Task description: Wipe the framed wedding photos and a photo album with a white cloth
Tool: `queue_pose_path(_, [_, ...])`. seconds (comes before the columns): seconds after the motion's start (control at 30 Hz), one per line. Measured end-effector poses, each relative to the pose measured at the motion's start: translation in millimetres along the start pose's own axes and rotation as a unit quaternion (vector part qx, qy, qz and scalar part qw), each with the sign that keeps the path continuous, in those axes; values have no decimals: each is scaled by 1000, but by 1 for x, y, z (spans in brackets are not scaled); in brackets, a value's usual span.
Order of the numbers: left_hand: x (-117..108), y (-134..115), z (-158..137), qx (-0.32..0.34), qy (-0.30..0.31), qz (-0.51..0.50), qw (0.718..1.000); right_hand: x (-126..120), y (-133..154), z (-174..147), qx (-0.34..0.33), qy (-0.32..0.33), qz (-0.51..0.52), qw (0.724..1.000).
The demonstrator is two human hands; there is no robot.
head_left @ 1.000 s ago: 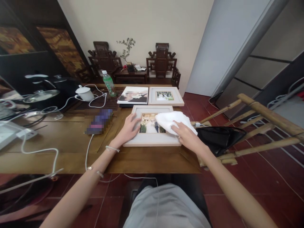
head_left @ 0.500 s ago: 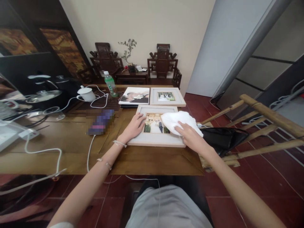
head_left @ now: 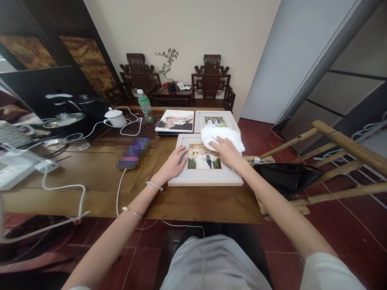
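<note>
A picture frame with a pale wide border (head_left: 205, 177) lies flat near the front of the wooden table, a wedding photo in its middle. My left hand (head_left: 174, 163) rests on the frame's left border, its fingers stretched out. A bunched white towel (head_left: 236, 137) covers the frame's upper right part and overlaps the frame behind. On that towel is my right hand (head_left: 225, 149), pressing it down with the fingers over its near side; the fingertips are partly sunk in the folds.
Behind lie a second frame (head_left: 231, 121) and a photo album (head_left: 175, 121). To the left are a green bottle (head_left: 145, 106), a white lidded cup (head_left: 115, 118), a phone (head_left: 133, 153) on a cable and a power strip (head_left: 18, 171). A bamboo chair (head_left: 341, 141) stands right.
My right hand has moved the towel away from me and slightly left, to the frame's far edge, baring more of the photo. My left hand stays on the left border.
</note>
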State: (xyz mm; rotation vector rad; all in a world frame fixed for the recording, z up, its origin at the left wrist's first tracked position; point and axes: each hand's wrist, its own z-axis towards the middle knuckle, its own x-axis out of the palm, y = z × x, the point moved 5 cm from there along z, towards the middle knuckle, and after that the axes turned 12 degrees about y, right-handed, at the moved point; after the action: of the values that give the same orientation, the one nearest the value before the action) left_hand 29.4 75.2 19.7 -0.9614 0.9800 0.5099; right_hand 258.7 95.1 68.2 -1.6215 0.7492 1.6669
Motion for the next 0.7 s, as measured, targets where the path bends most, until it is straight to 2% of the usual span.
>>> queue_pose_path(0.17, [-1,-3,-16,-6,-37,-34,999,13,3,-4,-2,31,-24,999])
queue_pose_path(0.3, [0,-1,-12,5,-38,-39,998,4,10,-6,-8,40,-15,999])
queue_pose_path(0.53, [-6,-3,4,24,-15,-31,999,-13,52,40,-94,4,-48,994])
queue_pose_path(0.7, [-7,-6,12,29,-4,-7,1000,1,58,65,-67,65,-44,995])
